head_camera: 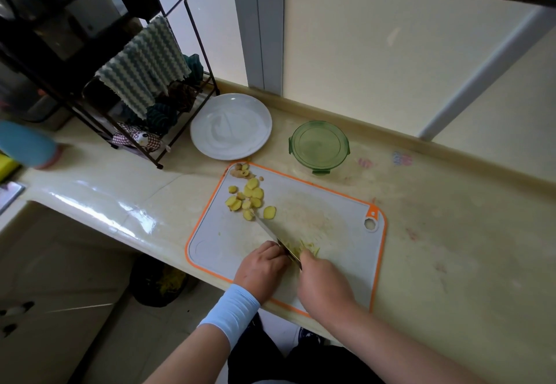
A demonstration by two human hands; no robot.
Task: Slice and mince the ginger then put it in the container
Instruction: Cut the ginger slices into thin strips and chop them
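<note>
Your right hand [325,281] has its grip wrapped round the knife [267,228] handle. Your left hand [261,263] sits against the blade, and I cannot tell its grip. Ginger slices [249,197] lie on the cutting board [337,233], ginger shreds [310,247] lie by the blade, and the green container [319,146] stands on the surface behind.

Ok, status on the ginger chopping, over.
Right hand grips steel knife; left hand curled beside blade. Yellow ginger slices wait on grey orange-rimmed board. Green round container lid on.

We wore a pale blue stretch cuff [230,308] round the left wrist, at seven o'clock of our left grip [261,266]. Both forearms were otherwise bare. At six o'clock of the view, our dark trousers [258,356] showed.
</note>
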